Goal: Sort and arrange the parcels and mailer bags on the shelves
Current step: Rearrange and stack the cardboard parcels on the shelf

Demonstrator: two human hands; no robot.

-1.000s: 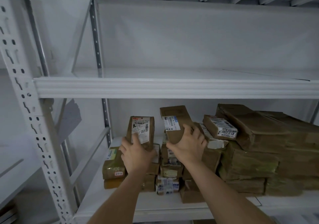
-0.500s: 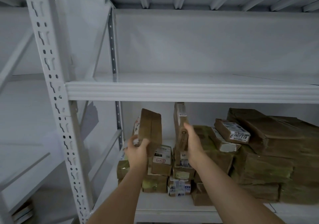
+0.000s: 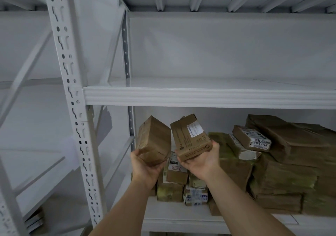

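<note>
My left hand (image 3: 145,168) grips a plain brown cardboard parcel (image 3: 153,141) from below, tilted, its label out of sight. Beside it my right hand (image 3: 200,161), palm up, holds a second brown parcel (image 3: 190,137) with a white label on its upper face. Both parcels hang in front of the lower shelf (image 3: 181,215), above a pile of small taped boxes (image 3: 174,181). The white upper shelf (image 3: 209,97) runs across the view above my hands, and nothing shows on it.
Larger brown wrapped parcels (image 3: 291,163) are stacked on the right of the lower shelf, with a labelled flat box (image 3: 251,138) lying on top. A perforated white upright (image 3: 72,99) stands on the left. Another shelf unit (image 3: 32,163) lies further left.
Both hands have lifted their parcels off the pile and drawn them toward me. The right parcel has turned label-up on my palm. The view has shifted left and upward.
</note>
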